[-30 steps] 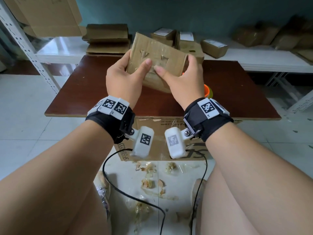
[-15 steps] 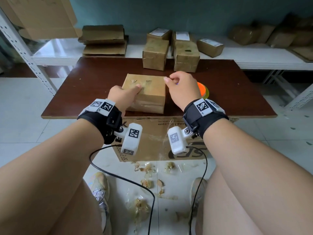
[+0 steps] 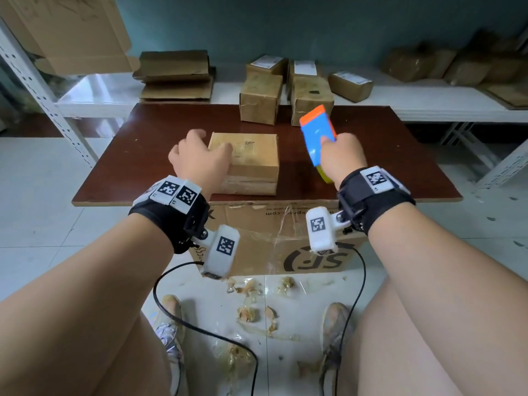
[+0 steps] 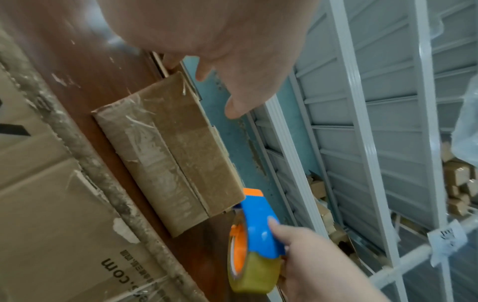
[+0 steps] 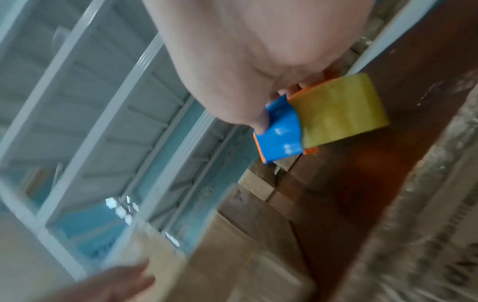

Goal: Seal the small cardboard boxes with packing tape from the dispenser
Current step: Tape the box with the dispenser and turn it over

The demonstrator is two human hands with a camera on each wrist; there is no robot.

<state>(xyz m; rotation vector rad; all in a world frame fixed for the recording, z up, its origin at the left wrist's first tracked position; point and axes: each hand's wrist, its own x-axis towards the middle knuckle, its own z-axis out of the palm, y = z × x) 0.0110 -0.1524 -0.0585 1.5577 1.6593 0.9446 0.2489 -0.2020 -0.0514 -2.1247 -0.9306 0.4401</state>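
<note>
A small cardboard box point(image 3: 251, 162) lies flat on the brown table point(image 3: 137, 155) near its front edge; old tape shows on its near side point(image 4: 155, 155). My left hand point(image 3: 213, 142) lies over the box's left top edge with loosely spread fingers point(image 4: 232, 106), and whether they press on it I cannot tell. My right hand point(image 3: 337, 150) grips a blue and orange tape dispenser point(image 3: 318, 135) with a yellowish tape roll point(image 5: 338, 110), raised above the table just right of the box. In the left wrist view the dispenser point(image 4: 258, 230) hangs beside the box's right corner.
Two taped boxes point(image 3: 258, 101) point(image 3: 311, 100) stand at the table's far edge. Flattened cardboard point(image 3: 174, 75) and more parcels point(image 3: 350, 85) lie on the white shelf behind. A large printed carton point(image 3: 274, 241) sits under the table, with tape scraps point(image 3: 245, 312) and cables on the floor.
The box, held up in both hands a second ago, now lies on the table. My right hand let go of it and lifted the tape dispenser. My left hand stays at the box.
</note>
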